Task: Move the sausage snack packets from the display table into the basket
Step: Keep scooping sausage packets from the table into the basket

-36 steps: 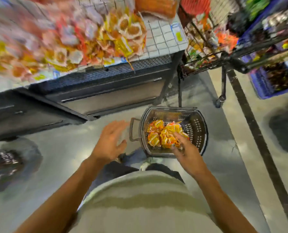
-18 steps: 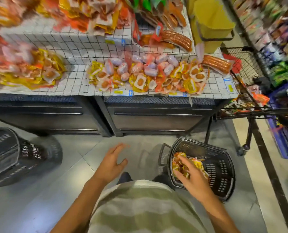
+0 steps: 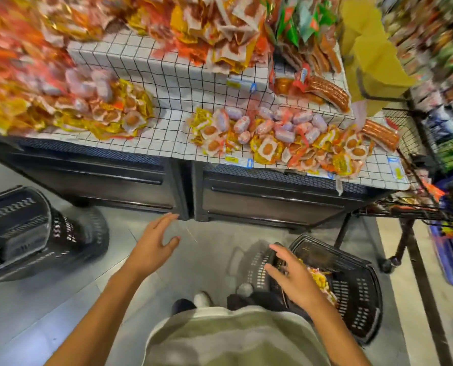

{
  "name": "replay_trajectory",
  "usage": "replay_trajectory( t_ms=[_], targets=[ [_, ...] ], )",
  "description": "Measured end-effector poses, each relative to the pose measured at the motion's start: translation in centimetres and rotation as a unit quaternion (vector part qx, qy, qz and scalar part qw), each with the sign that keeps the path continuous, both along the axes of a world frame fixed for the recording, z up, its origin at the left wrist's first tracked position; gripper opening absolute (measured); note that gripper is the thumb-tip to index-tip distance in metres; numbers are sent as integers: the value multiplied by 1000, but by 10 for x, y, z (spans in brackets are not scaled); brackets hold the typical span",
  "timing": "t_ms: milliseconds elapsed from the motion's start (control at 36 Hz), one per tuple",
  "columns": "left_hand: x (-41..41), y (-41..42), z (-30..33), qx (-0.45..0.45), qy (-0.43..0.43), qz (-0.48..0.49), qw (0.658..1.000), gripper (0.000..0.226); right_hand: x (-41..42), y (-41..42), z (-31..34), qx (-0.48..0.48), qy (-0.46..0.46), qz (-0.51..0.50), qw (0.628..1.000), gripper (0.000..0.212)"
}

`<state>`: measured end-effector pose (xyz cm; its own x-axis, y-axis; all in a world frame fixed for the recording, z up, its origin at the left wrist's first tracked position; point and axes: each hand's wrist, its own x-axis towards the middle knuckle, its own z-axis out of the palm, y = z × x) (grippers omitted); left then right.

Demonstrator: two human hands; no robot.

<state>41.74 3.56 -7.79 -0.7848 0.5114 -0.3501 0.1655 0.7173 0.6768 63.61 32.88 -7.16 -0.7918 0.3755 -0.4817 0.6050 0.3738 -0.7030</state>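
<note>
**Both hands empty between tabletop and basket**

Head view: a tiered tabletop (image 3: pixel 172 83) covered in white cloth with a black grid fills the upper part of the frame, standing on a grey tiled shop floor (image 3: pixel 48 299). Sausage snack packets (image 3: pixel 270 143) lie heaped along its front edge toward the right corner, with another heap (image 3: pixel 109 112) farther left and blurred piles on the upper tier. The dark plastic basket (image 3: pixel 352 294) sits on the floor below the tabletop's right front corner, with some yellow and orange packets (image 3: pixel 319 282) already inside. The right hand (image 3: pixel 294 278) hangs over the basket's near-left rim, its grip spread and holding nothing. The left hand (image 3: pixel 154 244) hovers above bare floor, fingers spread, empty. A second dark basket (image 3: pixel 35 233) lies at the left; a wire trolley (image 3: pixel 410 204) stands beyond the tabletop's right edge.
</note>
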Motion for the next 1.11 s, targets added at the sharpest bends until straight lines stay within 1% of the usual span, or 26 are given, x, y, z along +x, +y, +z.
replay_trajectory(
  t_ms=[111, 194, 333, 417, 611, 722, 806, 861, 972, 1028, 1111],
  targets=[
    [-6, 7, 0, 15, 0, 6, 1000, 55, -20, 6, 3, 13, -5, 9, 1000, 54],
    [-11, 15, -2, 19, 2, -9, 1000, 54, -37, 12, 3, 17, 3, 11, 1000, 54],
    [-28, 32, -4, 6, 1, -19, 1000, 53, -73, 25, 5, -16, 39, -51, 998, 51],
    [-48, 44, -8, 0, 9, -21, 1000, 53, -101, 37, 7, -58, 71, -86, 992, 46],
    [-102, 91, -5, -11, 27, -12, 1000, 54, -181, 101, 21, -75, 119, -105, 984, 48],
    [-124, 130, 5, -14, 26, -6, 1000, 55, -222, 143, 23, -48, 163, -114, 979, 47],
    [-141, 160, 11, -17, 32, -9, 999, 54, -252, 174, 16, -53, 177, -104, 977, 50],
    [-150, 177, 15, -6, 40, -16, 999, 54, -270, 191, 9, -43, 176, -102, 978, 53],
    [-165, 204, 22, 18, 60, -42, 997, 56, -304, 209, 1, 3, 176, -151, 973, 61],
    [-171, 211, 24, 21, 52, -38, 998, 53, -317, 212, 2, 15, 158, -175, 972, 60],
    [-181, 220, 27, 32, 53, -39, 997, 51, -333, 212, 2, 47, 145, -177, 972, 58]
  ],
)
